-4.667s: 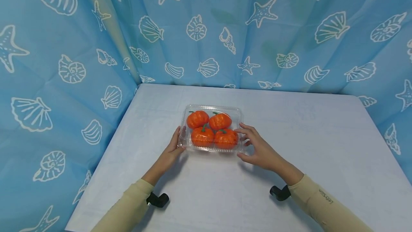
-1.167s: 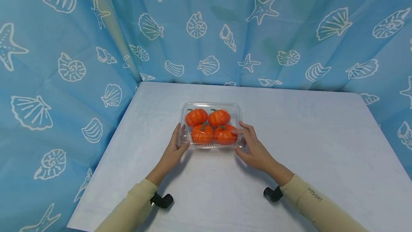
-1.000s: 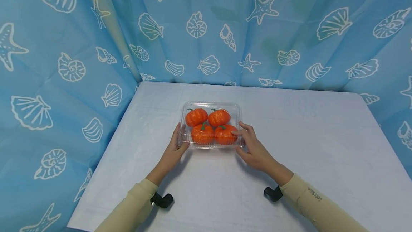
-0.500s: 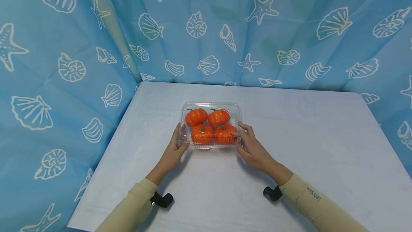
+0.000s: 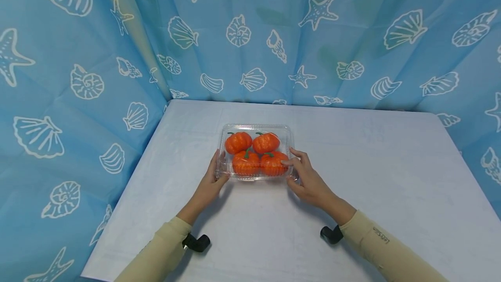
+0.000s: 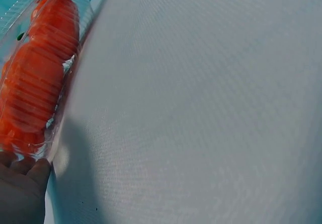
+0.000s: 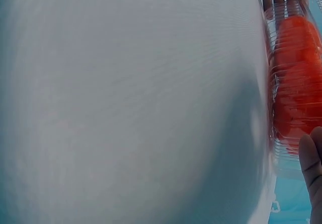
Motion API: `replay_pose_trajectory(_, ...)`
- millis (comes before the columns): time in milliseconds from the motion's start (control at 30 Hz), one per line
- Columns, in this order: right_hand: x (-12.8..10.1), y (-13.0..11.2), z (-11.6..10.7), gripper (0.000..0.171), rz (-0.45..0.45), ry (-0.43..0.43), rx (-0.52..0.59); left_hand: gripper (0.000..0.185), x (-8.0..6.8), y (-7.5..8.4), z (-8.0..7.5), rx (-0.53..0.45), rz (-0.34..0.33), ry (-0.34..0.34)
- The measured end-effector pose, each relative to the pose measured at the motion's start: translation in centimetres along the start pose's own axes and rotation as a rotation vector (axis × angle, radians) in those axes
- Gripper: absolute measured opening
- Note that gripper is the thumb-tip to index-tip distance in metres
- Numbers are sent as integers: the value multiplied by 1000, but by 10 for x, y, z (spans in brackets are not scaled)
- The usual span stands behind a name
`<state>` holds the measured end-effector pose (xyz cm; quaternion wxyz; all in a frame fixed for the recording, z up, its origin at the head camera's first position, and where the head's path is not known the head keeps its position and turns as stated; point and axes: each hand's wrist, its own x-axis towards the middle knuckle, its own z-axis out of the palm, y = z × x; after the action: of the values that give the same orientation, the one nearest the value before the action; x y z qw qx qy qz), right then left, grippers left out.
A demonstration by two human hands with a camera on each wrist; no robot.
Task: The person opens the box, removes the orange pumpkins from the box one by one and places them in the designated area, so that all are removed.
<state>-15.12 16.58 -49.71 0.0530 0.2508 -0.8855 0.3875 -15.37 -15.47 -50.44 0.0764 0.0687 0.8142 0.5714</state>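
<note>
Four pumpkins (image 5: 254, 153) fill one clear box (image 5: 289, 132), both hands' fingers (image 5: 291, 162) grasping it.

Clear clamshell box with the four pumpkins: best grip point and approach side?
Take the clear clamshell box by its two short ends at the near corners, coming in from the sides, as the left hand and right hand do now. It lies flat on the table, wide and shallow, lid shut, so a top pinch would likely flex it.

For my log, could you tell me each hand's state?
Left hand: grips the box, left end.
Right hand: grips its right end.
</note>
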Motion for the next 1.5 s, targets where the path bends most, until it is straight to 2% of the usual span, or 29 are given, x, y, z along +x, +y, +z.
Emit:
replay_pose_trajectory(300,2,0,1,34,-1,9,-24,82,0,0,0,-4,2,-2)
replay_pose_trajectory(733,6,0,-2,36,1,3,-64,78,3,-4,-1,-55,81,-26)
replay_pose_trajectory(967,6,-2,-9,38,46,-51,-47,80,1,-1,-1,-25,44,-13)
replay_pose_trajectory(1100,4,-1,-12,41,35,-59,-36,79,-4,13,-2,-22,11,-19)
replay_pose_trajectory(1233,1,0,-14,46,8,-70,-25,78,-9,27,-5,-29,5,-37)
replay_pose_trajectory(1500,-5,4,-17,55,-52,-77,-18,80,-4,2,-7,-21,49,-33)
